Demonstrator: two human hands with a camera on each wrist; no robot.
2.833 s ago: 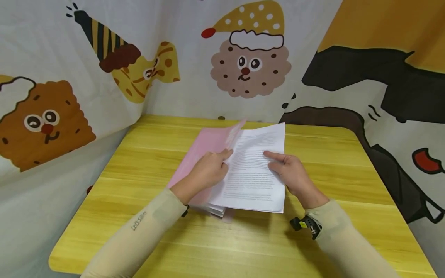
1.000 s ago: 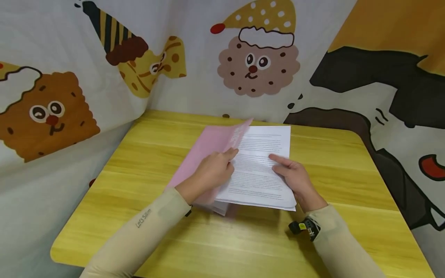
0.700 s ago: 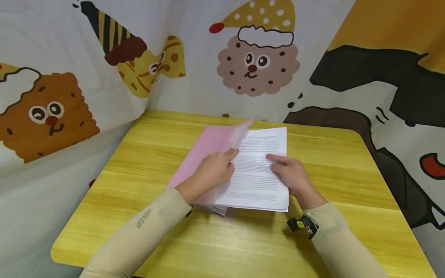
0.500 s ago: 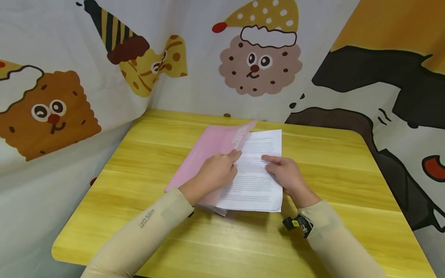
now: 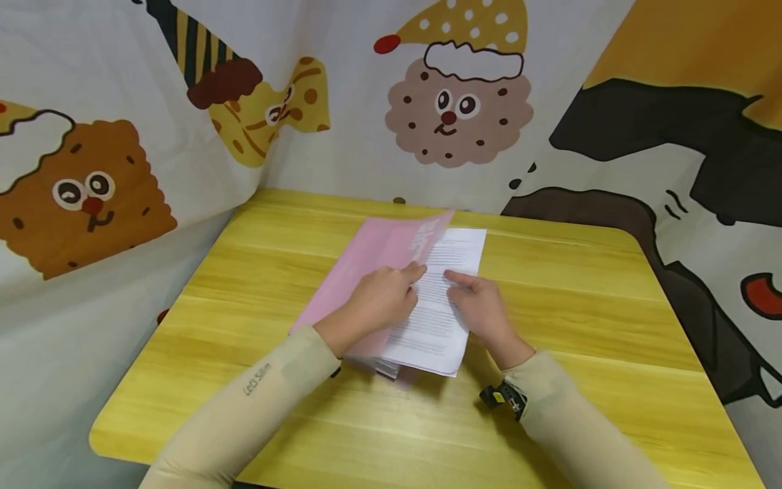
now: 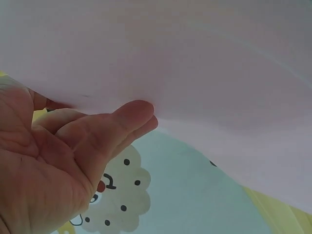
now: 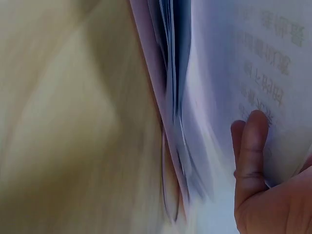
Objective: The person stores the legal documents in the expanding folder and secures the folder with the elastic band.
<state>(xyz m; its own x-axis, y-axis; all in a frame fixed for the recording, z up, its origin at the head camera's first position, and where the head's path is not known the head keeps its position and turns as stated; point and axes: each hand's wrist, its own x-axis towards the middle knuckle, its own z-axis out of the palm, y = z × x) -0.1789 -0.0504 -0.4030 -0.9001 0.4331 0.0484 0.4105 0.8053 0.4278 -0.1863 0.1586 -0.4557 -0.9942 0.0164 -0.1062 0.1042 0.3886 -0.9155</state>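
Note:
A pink translucent folder (image 5: 373, 251) lies opened on the table, its cover folded over to the left. Beside the cover, printed paper sheets (image 5: 430, 326) are lifted at an angle, with more white pages underneath. My left hand (image 5: 385, 297) pinches the free edge of the pink cover; in the left wrist view, the thumb (image 6: 134, 116) shows against the pale sheet. With thumb and forefinger on top, my right hand (image 5: 482, 309) grips the right edge of the printed sheets. The right wrist view shows other fingers (image 7: 252, 151) behind the paper.
The folder rests on a yellow wood-grain table (image 5: 586, 299) with rounded corners. A white curtain (image 5: 348, 163) with cartoon biscuits hangs along the table's back and left. A dark strap with a small camera (image 5: 504, 399) sits on the right wrist.
My right hand has moved left with the sheets, tilting them toward the folder's cover. My left hand stays nearly in place on the cover edge. The head view has shifted slightly.

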